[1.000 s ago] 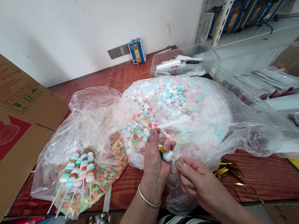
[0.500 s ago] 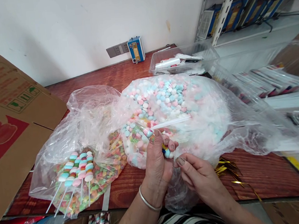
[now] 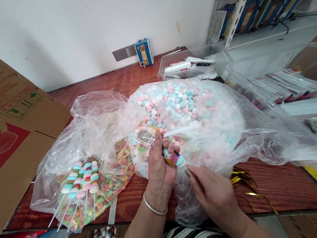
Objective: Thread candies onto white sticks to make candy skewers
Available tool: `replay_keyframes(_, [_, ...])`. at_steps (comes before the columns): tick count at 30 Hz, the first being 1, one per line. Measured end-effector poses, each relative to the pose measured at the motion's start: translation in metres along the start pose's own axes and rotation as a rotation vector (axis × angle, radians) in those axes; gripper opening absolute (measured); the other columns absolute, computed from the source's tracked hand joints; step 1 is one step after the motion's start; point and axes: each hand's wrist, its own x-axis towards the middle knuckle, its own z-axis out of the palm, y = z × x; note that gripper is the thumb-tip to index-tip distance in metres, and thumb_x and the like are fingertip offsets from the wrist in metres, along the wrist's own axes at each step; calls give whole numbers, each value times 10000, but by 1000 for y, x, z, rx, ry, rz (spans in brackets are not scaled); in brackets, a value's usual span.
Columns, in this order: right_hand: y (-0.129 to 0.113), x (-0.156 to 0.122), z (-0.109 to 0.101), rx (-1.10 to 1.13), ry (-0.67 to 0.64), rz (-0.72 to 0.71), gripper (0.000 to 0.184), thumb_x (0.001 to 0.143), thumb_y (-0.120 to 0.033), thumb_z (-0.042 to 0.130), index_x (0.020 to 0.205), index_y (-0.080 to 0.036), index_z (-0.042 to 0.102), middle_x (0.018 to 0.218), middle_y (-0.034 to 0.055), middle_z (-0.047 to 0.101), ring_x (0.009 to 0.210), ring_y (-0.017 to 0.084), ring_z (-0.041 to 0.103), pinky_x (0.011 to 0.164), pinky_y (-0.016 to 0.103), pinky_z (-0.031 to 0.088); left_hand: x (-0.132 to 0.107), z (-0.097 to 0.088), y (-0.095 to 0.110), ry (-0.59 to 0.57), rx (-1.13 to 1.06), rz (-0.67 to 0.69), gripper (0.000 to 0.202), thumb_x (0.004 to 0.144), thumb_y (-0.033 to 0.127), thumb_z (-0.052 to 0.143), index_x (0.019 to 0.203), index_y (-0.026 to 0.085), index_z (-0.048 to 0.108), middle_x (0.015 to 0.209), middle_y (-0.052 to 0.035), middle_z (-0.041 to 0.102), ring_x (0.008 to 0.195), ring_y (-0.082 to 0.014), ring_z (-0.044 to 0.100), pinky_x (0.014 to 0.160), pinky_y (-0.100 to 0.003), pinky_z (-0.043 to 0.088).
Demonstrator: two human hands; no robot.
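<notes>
At nine o'clock in your view a cardboard box (image 3: 14,110) slants in, printed green and red. At eight o'clock, finished-looking candy skewers (image 3: 82,180) lie side by side on a clear bag of gummy rings (image 3: 124,154), their stems angled down toward seven.

Just below centre, at six, is your left hand (image 3: 161,167), a silver bangle (image 3: 155,211) on the wrist. Its fingers are curled round a wrapped candy piece (image 3: 175,159), thumb laid along it; a printed label (image 3: 143,136) sticks out past the thumb toward ten, and the pink, blue and white end shows toward four.

Behind that hand, white sticks (image 3: 183,129) rest on a big clear bag of pastel candies (image 3: 182,103), which fills the centre and reaches toward three. Your right hand (image 3: 214,190) is at five, thumb and forefinger pinched close, just beside the candy's lower end; you cannot tell from here whether anything is caught between them.

At four, gold ties (image 3: 238,178) lie on the red-brown table (image 3: 279,186). At three, flat white-edged packs (image 3: 292,83) stand in rows.
</notes>
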Motion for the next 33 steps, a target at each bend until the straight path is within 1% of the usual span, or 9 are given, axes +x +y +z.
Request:
replay_keyframes(3, [-1, 1, -4, -6, -24, -126, 172, 900, -152, 571, 1046, -150, 663, 718, 52, 666, 622, 162, 589, 582, 268, 433, -2, 1, -2, -43, -6, -4, 214, 826, 327, 720, 899, 160, 607, 630, 84, 457, 469, -20, 441, 531, -176, 461])
replay_keyframes(6, [-9, 5, -6, 516, -256, 316, 194, 963, -297, 498, 924, -170, 640, 631, -4, 562, 523, 108, 496, 494, 220, 398, -5, 1, -2, -161, 0, -56, 237, 832, 354, 711, 908, 156, 606, 611, 87, 446, 438, -14, 412, 507, -170, 445])
replay_keyframes(8, [-14, 7, -6, 940, -372, 682, 271, 953, -417, 514, 860, -182, 609, 511, -82, 382, 389, 55, 292, 377, 172, 267, -7, 1, -3, -210, -10, -104, 232, 840, 352, 703, 911, 155, 605, 593, 92, 434, 419, -10, 394, 493, -164, 432])
replay_keyframes(11, [-19, 10, -3, 1366, -402, 962, 279, 900, -461, 597, 849, -187, 603, 454, -136, 257, 324, 18, 121, 326, 153, 146, -8, 2, -6, -212, -22, -146, 224, 848, 351, 693, 893, 151, 603, 566, 97, 406, 400, -9, 365, 472, -157, 413])
replay_keyframes(17, [-18, 15, -5, 1461, -379, 1039, 260, 909, -408, 619, 842, -158, 638, 472, -112, 381, 320, 2, 189, 334, 138, 164, -7, 4, -8, -96, 5, -84, 216, 890, 373, 626, 950, 166, 619, 616, 72, 443, 481, -34, 437, 587, -193, 484])
replay_keyframes(22, [-15, 14, -13, 1633, -434, 1037, 233, 910, -378, 608, 873, -153, 651, 456, -140, 261, 321, 6, 107, 333, 147, 172, -8, 4, 0, -188, -20, -142, 266, 821, 301, 641, 1044, 157, 642, 830, -9, 588, 752, -130, 606, 876, -358, 531])
replay_keyframes(26, [-11, 11, -11, 1204, -352, 838, 251, 940, -406, 541, 851, -178, 599, 483, -115, 324, 351, 36, 206, 367, 177, 200, -7, 4, -4, -141, 32, -112, 169, 791, 185, 703, 953, 160, 662, 831, 2, 629, 824, -121, 648, 1001, -351, 479])
replay_keyframes(30, [-1, 9, -8, 257, -108, 265, 196, 934, -267, 540, 794, -161, 627, 608, -10, 537, 533, 106, 464, 513, 239, 335, -6, 5, -12, 1, 160, -50, 206, 725, 234, 802, 846, 151, 657, 834, -13, 686, 866, -166, 693, 968, -362, 502])
replay_keyframes(33, [4, 9, -8, -57, 2, 13, 136, 911, -224, 571, 869, -157, 681, 623, 23, 599, 564, 136, 502, 571, 275, 365, -5, 6, -14, 75, 205, -3, 247, 696, 256, 829, 824, 145, 649, 838, -25, 706, 860, -182, 705, 941, -372, 517])
